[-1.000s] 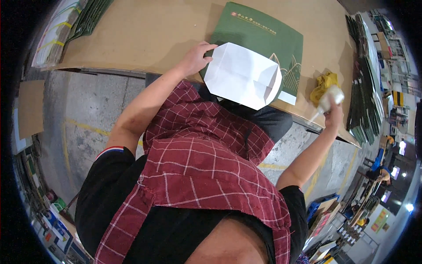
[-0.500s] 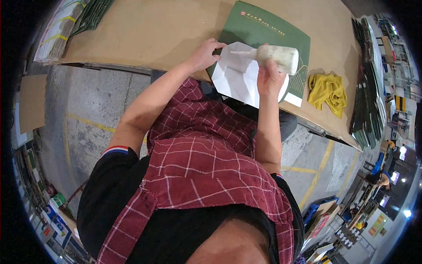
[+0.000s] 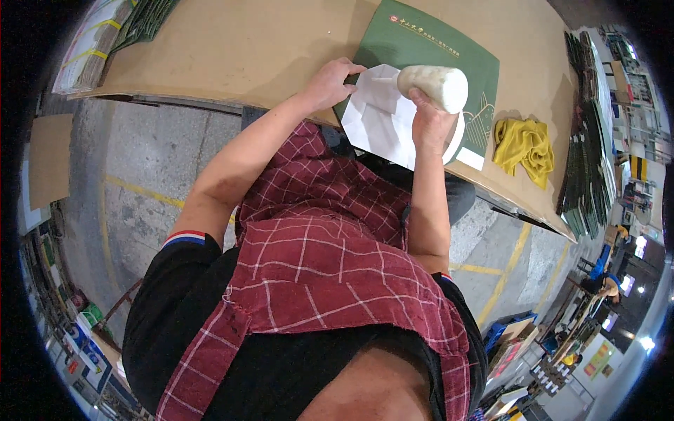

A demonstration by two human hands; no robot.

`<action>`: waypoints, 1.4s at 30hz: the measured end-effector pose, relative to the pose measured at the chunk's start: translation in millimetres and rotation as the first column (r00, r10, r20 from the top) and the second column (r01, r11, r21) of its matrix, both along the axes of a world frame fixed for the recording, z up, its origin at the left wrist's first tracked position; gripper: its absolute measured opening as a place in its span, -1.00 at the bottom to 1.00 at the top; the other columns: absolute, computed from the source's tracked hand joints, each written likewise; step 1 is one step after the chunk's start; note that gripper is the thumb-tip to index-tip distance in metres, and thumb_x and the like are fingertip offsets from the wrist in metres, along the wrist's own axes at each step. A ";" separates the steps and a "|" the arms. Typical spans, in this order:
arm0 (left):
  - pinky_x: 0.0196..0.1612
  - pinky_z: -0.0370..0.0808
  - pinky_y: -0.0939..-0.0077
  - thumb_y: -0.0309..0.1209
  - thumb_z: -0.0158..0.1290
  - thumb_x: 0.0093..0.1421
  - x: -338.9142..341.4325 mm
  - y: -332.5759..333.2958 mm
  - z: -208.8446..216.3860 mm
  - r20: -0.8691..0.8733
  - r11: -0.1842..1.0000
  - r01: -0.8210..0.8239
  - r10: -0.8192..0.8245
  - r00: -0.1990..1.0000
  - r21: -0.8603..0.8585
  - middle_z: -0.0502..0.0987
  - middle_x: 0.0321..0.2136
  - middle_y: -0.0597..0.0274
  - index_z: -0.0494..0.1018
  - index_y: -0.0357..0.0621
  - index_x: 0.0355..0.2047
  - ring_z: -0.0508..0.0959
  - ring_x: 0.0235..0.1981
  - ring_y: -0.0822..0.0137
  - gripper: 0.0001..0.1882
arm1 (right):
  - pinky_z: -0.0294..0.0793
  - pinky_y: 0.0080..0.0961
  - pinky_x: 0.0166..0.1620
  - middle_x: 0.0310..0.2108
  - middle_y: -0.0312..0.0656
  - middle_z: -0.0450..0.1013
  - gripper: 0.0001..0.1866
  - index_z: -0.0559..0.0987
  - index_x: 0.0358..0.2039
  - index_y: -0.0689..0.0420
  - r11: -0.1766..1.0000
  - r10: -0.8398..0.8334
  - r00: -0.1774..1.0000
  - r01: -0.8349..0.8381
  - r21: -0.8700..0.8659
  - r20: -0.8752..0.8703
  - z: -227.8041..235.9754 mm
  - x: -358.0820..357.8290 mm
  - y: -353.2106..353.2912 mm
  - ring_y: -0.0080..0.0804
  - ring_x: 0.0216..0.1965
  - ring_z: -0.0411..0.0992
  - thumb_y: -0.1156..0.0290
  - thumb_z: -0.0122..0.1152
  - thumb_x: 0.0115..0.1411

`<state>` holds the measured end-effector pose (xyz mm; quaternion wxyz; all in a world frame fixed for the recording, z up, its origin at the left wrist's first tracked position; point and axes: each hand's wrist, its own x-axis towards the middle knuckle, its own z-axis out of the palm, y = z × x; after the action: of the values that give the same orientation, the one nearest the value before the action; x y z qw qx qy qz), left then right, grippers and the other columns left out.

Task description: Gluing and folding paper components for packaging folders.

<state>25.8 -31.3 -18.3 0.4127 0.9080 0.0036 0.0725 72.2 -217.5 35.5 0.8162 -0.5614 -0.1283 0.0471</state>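
A green paper bag (image 3: 421,45) with gold print lies flat on the table, its white folded bottom (image 3: 375,130) facing up at the near end. My left hand (image 3: 331,83) is at the left edge of that bottom, with curved fingers and thumb holding the bag's edge. In my right hand (image 3: 432,126) is a white squeeze bottle (image 3: 428,83), tilted, its thin nozzle pointing left over the white folds. Whether the nozzle tip touches the paper cannot be made out. The fingers behind the bottle are mostly hidden.
A crumpled yellow cloth (image 3: 523,147) lies right of the bag. Stacked dark green bags (image 3: 586,147) stand along the table's right edge. At the far left are bundles tied with yellow straps (image 3: 95,52). The brown tabletop (image 3: 232,56) ends near my lap.
My right hand has tipped the bottle further, raising its base and shifting it slightly left and up. The left hand has barely moved.
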 end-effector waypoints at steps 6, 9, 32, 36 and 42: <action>-0.17 0.37 0.39 -0.51 0.07 -0.10 0.9 -0.7 0.8 0.014 0.999 -0.011 0.011 1.000 0.040 0.39 -0.34 0.10 0.41 -0.14 -0.14 0.41 -0.27 0.17 -0.58 | 0.39 -0.50 -0.16 -0.32 -0.17 0.43 -0.48 0.42 -0.26 0.30 0.995 -0.044 0.996 0.051 -0.091 0.078 1.0 3.9 4.6 -0.41 -0.28 0.39 0.61 0.40 -0.33; -0.17 0.37 0.39 -0.53 0.08 -0.11 1.9 -0.7 -6.8 0.038 1.000 -0.006 0.005 0.999 0.013 0.40 -0.35 0.11 0.41 -0.14 -0.14 0.41 -0.28 0.18 -0.57 | 0.39 -0.51 -0.16 -0.33 -0.18 0.43 -0.47 0.42 -0.27 0.28 0.993 -0.053 0.996 0.060 -0.102 0.077 -2.4 4.2 3.9 -0.41 -0.29 0.39 0.60 0.42 -0.34; -0.23 0.38 0.36 -0.45 0.06 -0.12 2.4 8.8 -8.3 -0.027 0.994 0.049 -0.051 0.998 -0.096 0.40 -0.34 0.04 0.41 -0.16 -0.16 0.42 -0.30 0.12 -0.58 | 0.55 -0.37 -0.28 -0.17 -0.17 0.33 -0.48 0.25 -0.05 0.14 0.828 -0.365 0.927 0.364 0.427 -0.085 26.2 13.5 -121.0 -0.33 -0.18 0.40 0.34 0.22 -0.01; -0.25 0.37 0.44 -0.48 0.07 -0.12 2.2 4.0 -1.3 -0.051 0.994 0.020 -0.025 0.998 -0.103 0.40 -0.34 0.09 0.40 -0.17 -0.14 0.41 -0.33 0.21 -0.57 | 0.52 -0.39 -0.27 -0.18 -0.17 0.33 -0.47 0.26 -0.04 0.16 0.847 -0.459 0.888 0.445 0.292 -0.023 19.5 6.7 -149.2 -0.34 -0.19 0.39 0.39 0.23 -0.02; -0.27 0.37 0.47 -0.49 0.09 -0.12 1.9 3.3 0.5 -0.069 0.997 0.008 -0.013 0.998 -0.072 0.39 -0.34 0.12 0.39 -0.17 -0.12 0.40 -0.35 0.25 -0.55 | 0.56 -0.37 -0.36 -0.19 -0.18 0.33 -0.50 0.27 -0.06 0.12 0.857 -0.472 0.882 0.459 0.235 0.002 1.0 13.2 -143.8 -0.33 -0.21 0.40 0.45 0.23 -0.02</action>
<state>27.8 -28.0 -17.9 0.4451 0.8945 0.0158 0.0384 85.4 -361.3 36.5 0.8579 -0.4798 -0.0176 -0.1831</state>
